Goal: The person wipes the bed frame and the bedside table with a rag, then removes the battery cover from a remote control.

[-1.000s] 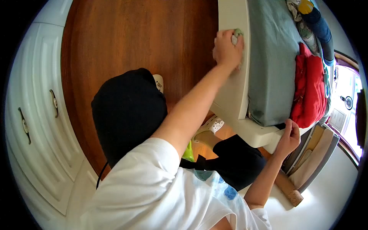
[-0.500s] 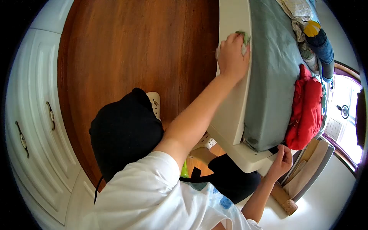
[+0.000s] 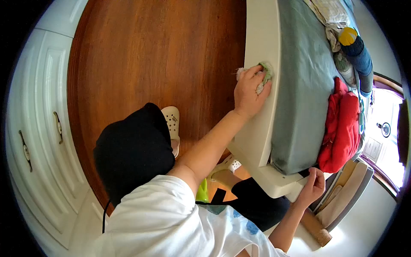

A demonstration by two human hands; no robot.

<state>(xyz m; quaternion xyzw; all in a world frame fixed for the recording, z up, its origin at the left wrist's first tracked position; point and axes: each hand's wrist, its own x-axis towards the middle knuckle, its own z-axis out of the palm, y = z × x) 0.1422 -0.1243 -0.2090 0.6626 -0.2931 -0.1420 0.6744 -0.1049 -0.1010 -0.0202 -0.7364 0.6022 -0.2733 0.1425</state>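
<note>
A bunched pale-green and white cloth (image 3: 267, 72) is held in the left hand (image 3: 249, 97) against the cream bed rail (image 3: 263, 30), along the long side of the bed. The fingers are bent and somewhat spread over the cloth, which shows between them and past both sides of the hand; its underside is hidden.

The right hand (image 3: 312, 190) is placed at the near corner of the bed frame, beside a small dark strip (image 3: 304, 173). Its fingers are curled and drawn together; whether the strip is pinched by them cannot be told.

To the right of the rail, the mattress (image 3: 302, 103) is covered by a smooth grey-green sheet. On its right side, toward the near end, a red garment (image 3: 341, 128) is heaped. Farther away, rolled blue jeans (image 3: 358, 60) are seen with a yellow piece (image 3: 347, 36) at one end, next to other crumpled fabrics. At the far right, a bright window (image 3: 381, 128) is partly seen, and a brown roll (image 3: 317, 231) is set near the right forearm.

A white T-shirt (image 3: 154, 218) and black trousers (image 3: 132, 154) are worn, with perforated cream clogs (image 3: 171, 118) on the reddish-brown wooden floor (image 3: 162, 51). A bright-green object (image 3: 202, 192) is partly visible between the legs. The left side is lined by white panelled cabinet doors (image 3: 40, 85) fitted with dark-ended handles (image 3: 25, 150).
</note>
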